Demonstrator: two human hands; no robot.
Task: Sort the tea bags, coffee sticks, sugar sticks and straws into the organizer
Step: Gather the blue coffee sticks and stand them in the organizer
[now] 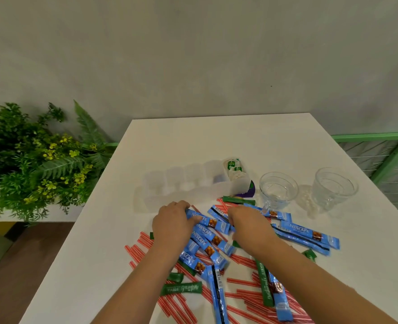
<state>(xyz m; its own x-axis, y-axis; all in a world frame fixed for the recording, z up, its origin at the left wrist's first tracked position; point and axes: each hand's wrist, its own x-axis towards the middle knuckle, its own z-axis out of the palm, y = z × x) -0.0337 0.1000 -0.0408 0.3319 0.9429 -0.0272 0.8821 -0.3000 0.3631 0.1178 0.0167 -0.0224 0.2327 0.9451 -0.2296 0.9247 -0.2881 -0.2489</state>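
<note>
On the white table (216, 141), close to the near edge, a person has both hands down in a loose heap of sachets and straws. The left hand (173, 220) lies over the upper end of a fan of blue coffee sticks (208, 242), its fingers curled and its thumb pressed onto the topmost one, so it seems to be gathering them. The right hand (249, 224) rests beside it with fingers bent down into the pile; whether they have closed on a stick I cannot tell, since the hand's back hides them. Red-and-white straws (244, 282) lie scattered under and around everything, and green sugar sticks (181, 288) are mixed among them. The translucent organizer (193, 183) stands just beyond the hands, most compartments apparently bare, with tea bags (234, 168) already in its right-hand end. Two glass cups (278, 189) stand to the right. The risk, to my eye, is a mixed grab: straws or a green stick could ride up with the blue ones and land in the wrong slot. A sweeping lift might also push straws toward the table's near edge.
</note>
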